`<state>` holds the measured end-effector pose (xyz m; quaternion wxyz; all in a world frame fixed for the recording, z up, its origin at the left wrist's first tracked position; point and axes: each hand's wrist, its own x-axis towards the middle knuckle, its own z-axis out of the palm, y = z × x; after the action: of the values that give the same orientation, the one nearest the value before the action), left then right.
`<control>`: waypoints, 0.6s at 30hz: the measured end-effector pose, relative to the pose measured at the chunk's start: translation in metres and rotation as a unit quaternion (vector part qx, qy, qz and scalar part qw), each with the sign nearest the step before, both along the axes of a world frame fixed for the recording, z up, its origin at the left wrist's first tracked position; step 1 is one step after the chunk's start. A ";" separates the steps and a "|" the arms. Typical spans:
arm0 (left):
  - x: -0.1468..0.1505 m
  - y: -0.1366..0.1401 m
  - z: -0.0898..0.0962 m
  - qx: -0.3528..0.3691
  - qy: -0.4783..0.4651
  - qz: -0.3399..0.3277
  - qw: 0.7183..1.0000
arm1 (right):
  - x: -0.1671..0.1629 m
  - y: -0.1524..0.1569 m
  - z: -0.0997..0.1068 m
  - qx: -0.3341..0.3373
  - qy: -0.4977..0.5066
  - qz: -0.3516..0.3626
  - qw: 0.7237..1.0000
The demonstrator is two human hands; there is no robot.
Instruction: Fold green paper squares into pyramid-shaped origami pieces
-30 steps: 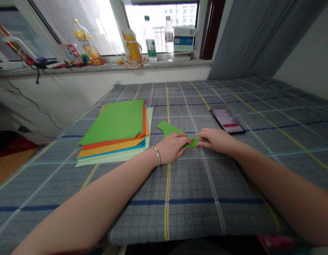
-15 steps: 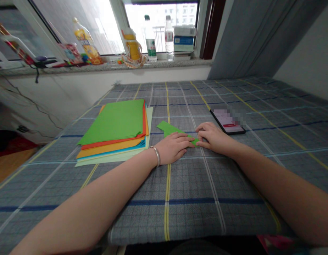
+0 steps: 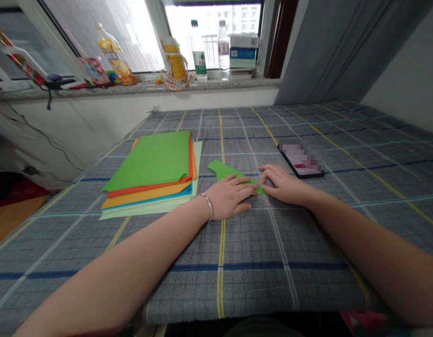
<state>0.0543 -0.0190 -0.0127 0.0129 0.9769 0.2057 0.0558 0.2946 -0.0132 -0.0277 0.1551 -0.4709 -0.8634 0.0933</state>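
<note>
Head camera view showed your two bare hands meeting over a small piece of folded green paper (image 3: 219, 168), which lay on the gray checked cloth (image 3: 251, 248) in front of you, roughly midway across. The paper narrowed toward the right, and a short flap stuck out at its far left end. Your left hand (image 3: 227, 196) rested across the paper, palm down, with its fingers stretched out and a little spread; they pressed over it without being wrapped around it, and they hid much of its near part. A silver bracelet (image 3: 209, 208) circled that wrist. Your right hand (image 3: 282, 186) was at the narrow right tip, its fingers bent and its thumb and forefinger right by the point; you could not tell from this view whether they pinched the paper or only touched it.

To the left of the paper, just beyond your left wrist, sat a stack of colored sheets (image 3: 153, 159), green on top, with red, orange, blue and pale green edges showing below. Past your right hand lay a phone (image 3: 296, 164) with its screen lit and partly blurred out. Farther back, a yellow cup (image 3: 176, 66) and several bottles (image 3: 199, 63) stood along the windowsill (image 3: 146, 90).
</note>
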 end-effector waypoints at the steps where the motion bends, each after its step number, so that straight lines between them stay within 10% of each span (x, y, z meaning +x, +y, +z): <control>1: 0.000 0.000 -0.001 0.002 -0.002 0.000 1.000 | -0.002 0.000 0.000 -0.014 -0.002 -0.011 1.000; 18: 0.003 0.003 0.002 0.018 -0.016 -0.013 1.000 | -0.019 -0.005 0.015 -0.127 -0.089 -0.140 0.978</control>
<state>0.0572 -0.0164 -0.0107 -0.0008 0.9786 0.1916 0.0749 0.2757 -0.0180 -0.0123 0.0285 -0.6095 -0.7803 0.1373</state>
